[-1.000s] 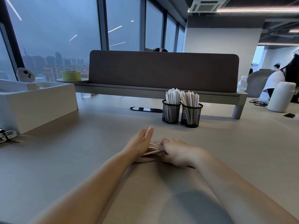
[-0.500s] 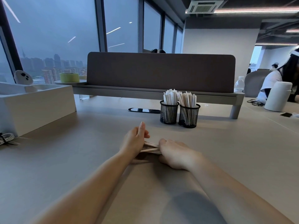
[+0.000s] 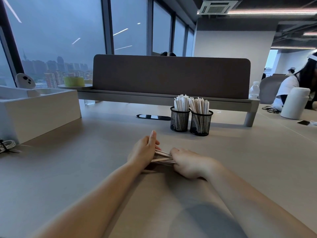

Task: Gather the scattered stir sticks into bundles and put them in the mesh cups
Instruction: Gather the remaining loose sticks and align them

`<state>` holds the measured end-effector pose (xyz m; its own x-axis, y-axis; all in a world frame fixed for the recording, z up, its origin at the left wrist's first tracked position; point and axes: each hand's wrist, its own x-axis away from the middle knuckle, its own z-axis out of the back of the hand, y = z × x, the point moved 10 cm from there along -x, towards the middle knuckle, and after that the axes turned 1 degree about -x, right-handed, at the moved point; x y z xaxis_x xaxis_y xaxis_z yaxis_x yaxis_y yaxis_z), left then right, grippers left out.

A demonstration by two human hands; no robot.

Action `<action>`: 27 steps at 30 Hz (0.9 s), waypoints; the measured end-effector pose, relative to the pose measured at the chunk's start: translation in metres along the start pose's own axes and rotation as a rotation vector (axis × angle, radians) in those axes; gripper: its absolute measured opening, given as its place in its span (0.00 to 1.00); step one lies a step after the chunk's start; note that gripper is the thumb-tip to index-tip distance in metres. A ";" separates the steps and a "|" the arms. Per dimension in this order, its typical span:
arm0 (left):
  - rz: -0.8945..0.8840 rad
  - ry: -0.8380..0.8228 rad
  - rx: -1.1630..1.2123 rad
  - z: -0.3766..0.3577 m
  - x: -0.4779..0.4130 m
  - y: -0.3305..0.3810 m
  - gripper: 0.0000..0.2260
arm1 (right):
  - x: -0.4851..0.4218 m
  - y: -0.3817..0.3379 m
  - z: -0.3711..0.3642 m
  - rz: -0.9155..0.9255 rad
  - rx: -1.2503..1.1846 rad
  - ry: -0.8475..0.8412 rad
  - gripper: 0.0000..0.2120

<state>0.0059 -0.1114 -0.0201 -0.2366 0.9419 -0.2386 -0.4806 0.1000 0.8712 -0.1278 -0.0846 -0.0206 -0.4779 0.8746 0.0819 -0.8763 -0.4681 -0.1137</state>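
Note:
A small bundle of wooden stir sticks [image 3: 162, 157] lies flat on the grey table between my hands. My right hand [image 3: 188, 163] is closed around the bundle's right end. My left hand [image 3: 145, 151] stands on edge with its fingers straight, palm pressed against the sticks' left ends. Beyond them, two black mesh cups stand side by side: the left cup [image 3: 179, 121] and the right cup [image 3: 201, 125], both packed with upright stir sticks.
A dark divider panel [image 3: 171, 76] on a grey shelf runs behind the cups. A white box [image 3: 39, 114] sits at the left, with cables [image 3: 7, 146] beside it. A white cylinder [image 3: 295, 103] and a seated person are at the far right.
My left hand has turned more upright and pressed in against the stick ends. The right hand kept its grip on the bundle, and the sticks sit closer together.

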 end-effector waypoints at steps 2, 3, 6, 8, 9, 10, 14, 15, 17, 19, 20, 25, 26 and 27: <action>0.011 0.000 0.027 0.000 0.000 0.000 0.23 | 0.000 0.002 -0.002 -0.006 0.006 -0.033 0.12; 0.015 0.003 0.045 0.000 0.001 0.000 0.23 | 0.000 0.002 -0.002 -0.008 0.011 -0.046 0.12; 0.021 0.006 0.092 0.002 0.002 0.001 0.24 | 0.003 0.000 -0.002 -0.010 0.035 -0.044 0.12; 0.022 0.011 0.116 0.003 0.002 0.002 0.24 | 0.005 -0.002 -0.001 -0.003 0.059 0.002 0.12; 0.018 0.014 0.132 0.004 0.003 0.002 0.24 | 0.006 -0.004 0.000 0.006 0.074 0.033 0.12; 0.016 0.021 0.157 0.006 0.003 0.003 0.24 | 0.006 -0.006 0.002 0.014 0.085 0.063 0.12; 0.025 0.078 0.368 0.020 0.003 0.008 0.23 | 0.005 -0.007 0.011 0.031 0.087 0.136 0.12; 0.026 0.076 0.431 0.022 0.003 0.009 0.23 | 0.004 -0.006 0.016 0.033 0.064 0.155 0.10; 0.035 0.057 0.532 0.024 0.003 0.008 0.23 | 0.002 -0.002 0.029 0.033 -0.085 0.209 0.07; 0.054 0.028 0.569 0.020 0.004 0.005 0.21 | 0.001 0.007 0.043 0.033 -0.379 0.273 0.06; 0.059 0.002 0.561 0.016 0.004 0.004 0.20 | 0.000 0.012 0.048 0.035 -0.553 0.307 0.05; 0.029 -0.337 0.360 -0.028 0.013 0.021 0.19 | -0.003 0.034 0.068 0.087 -1.101 0.433 0.05; 0.004 -0.406 0.324 -0.036 0.017 0.029 0.21 | -0.005 0.037 0.072 0.098 -1.147 0.463 0.03; -0.028 -0.461 0.284 -0.043 0.021 0.038 0.23 | -0.006 0.041 0.077 0.104 -1.178 0.503 0.02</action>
<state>-0.0538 -0.1020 -0.0111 0.1991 0.9743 -0.1057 -0.2195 0.1495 0.9641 -0.1658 -0.1190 0.0500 -0.2394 0.9126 -0.3313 -0.1305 -0.3684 -0.9205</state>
